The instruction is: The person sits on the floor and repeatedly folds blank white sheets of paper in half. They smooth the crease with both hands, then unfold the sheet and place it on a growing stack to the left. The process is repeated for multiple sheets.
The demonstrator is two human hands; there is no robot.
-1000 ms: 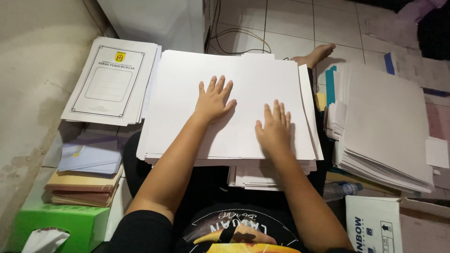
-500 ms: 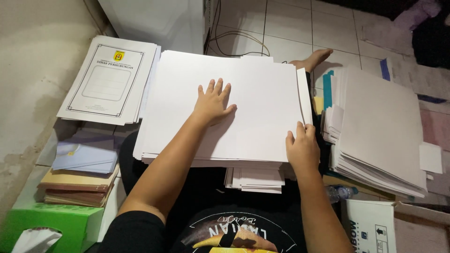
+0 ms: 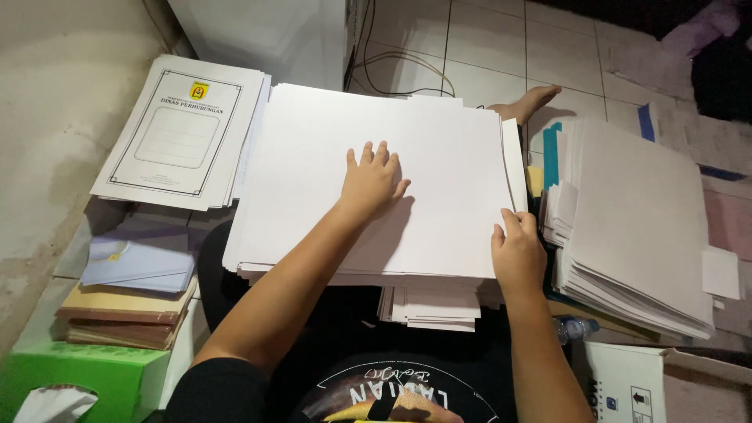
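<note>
A thick stack of large white sheets [image 3: 313, 157] lies across my lap. My left hand [image 3: 374, 179] rests flat on the top sheet near its middle, fingers spread. At the stack's right edge, my right hand [image 3: 517, 249] has its fingers closed over the edge of the top sheets. A smaller stack of white paper [image 3: 429, 304] pokes out beneath the big stack, close to my body.
A pile of printed cover sheets [image 3: 182, 129] lies at the left, with envelopes and books [image 3: 133, 294] and a green tissue box [image 3: 47, 384] below it. Another tall paper pile [image 3: 638, 219] stands at the right, beside a water bottle [image 3: 576, 329] and a cardboard box [image 3: 634, 384]. My foot [image 3: 533, 100] and cables [image 3: 407, 66] lie on the tiled floor.
My right hand slid from flat on the top sheet to the stack's right edge and closed on it. My left hand shifted slightly right on the sheet.
</note>
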